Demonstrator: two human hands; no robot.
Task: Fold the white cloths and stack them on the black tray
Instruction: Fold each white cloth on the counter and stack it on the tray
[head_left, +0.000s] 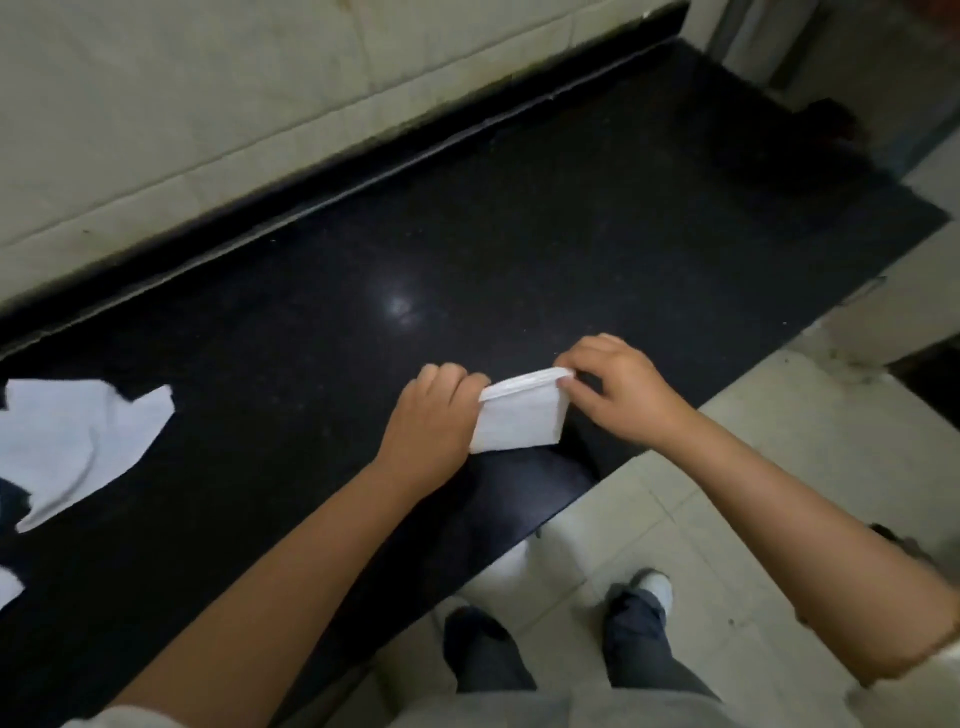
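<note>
Mid-fold: left hand (434, 415) and right hand (608, 389) pinching folded cloth (519, 421) over table (467, 234); next, locate unseen tray, stack

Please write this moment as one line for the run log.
left hand: holds folded cloth | right hand: pinches it | unfolded cloth: far left

Both hands, left (431, 415) and right (618, 387), fingers curled, pinching, forearms outstretched
</note>
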